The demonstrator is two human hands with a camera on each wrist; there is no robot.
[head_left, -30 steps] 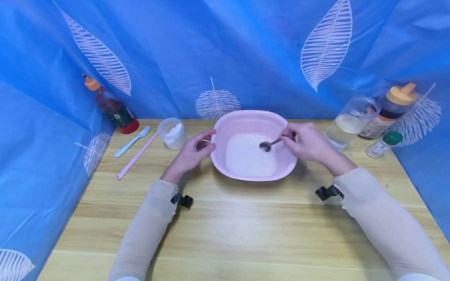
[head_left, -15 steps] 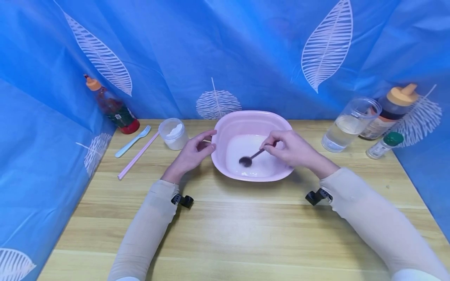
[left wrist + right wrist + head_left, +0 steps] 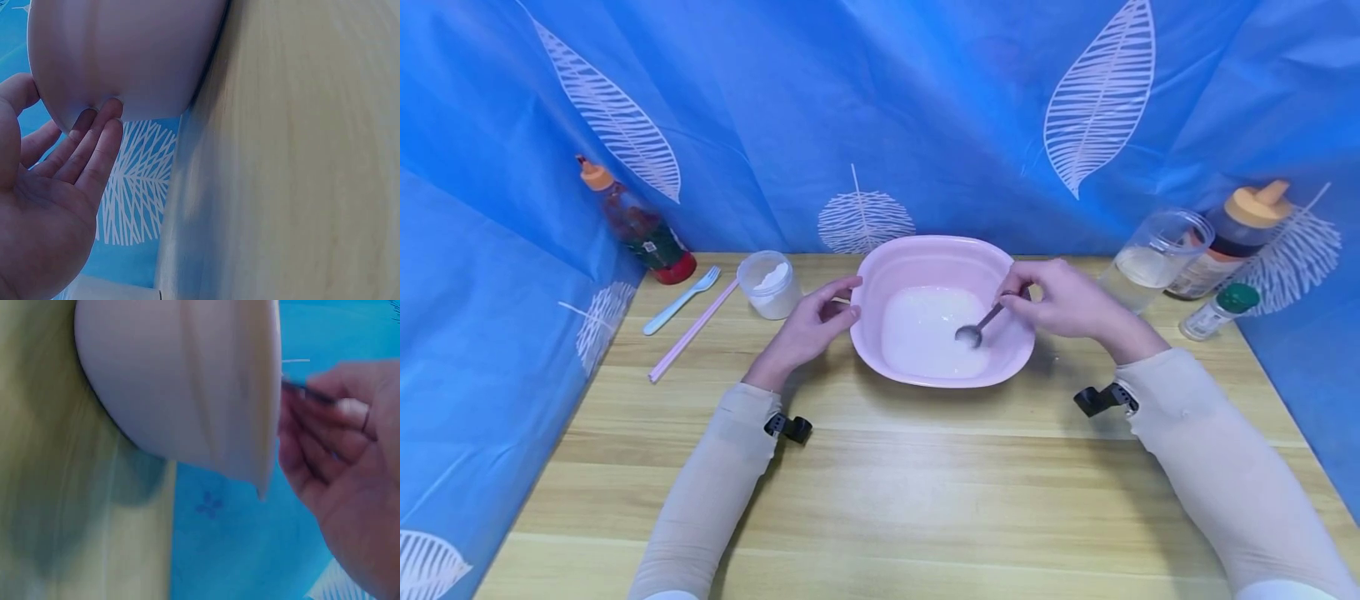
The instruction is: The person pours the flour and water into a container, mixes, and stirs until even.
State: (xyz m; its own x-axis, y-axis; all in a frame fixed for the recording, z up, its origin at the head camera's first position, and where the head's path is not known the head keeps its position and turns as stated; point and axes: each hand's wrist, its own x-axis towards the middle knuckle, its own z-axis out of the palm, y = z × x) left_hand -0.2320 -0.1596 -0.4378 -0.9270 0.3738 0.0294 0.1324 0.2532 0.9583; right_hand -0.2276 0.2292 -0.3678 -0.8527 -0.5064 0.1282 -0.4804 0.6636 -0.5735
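A pink basin point(image 3: 872, 354) with milky white liquid point(image 3: 925, 333) in it stands at the table's far side. At its left end my left hand point(image 3: 812, 327) holds the rim; in the left wrist view, fingertips point(image 3: 112, 107) lie against the basin's outer wall and the thumb meets the rim. My right hand point(image 3: 1060, 302) pinches a small dark spoon point(image 3: 991, 317) by its handle over the basin's right side. The spoon's head is tilted down at the liquid, with white in it. In the right wrist view the basin's wall hides the spoon's head.
Left of the basin stand a tub of white powder point(image 3: 772, 296), a pink stick point(image 3: 692, 332), a light-blue fork point(image 3: 681, 302) and a red sauce bottle point(image 3: 655, 242). To the right are a clear cup point(image 3: 1138, 271), a dark bottle point(image 3: 1228, 242) and a green-capped shaker point(image 3: 1217, 312).
My right hand moved the spoon left and toward me through the basin, then back to the right. The left hand has stayed on the rim.
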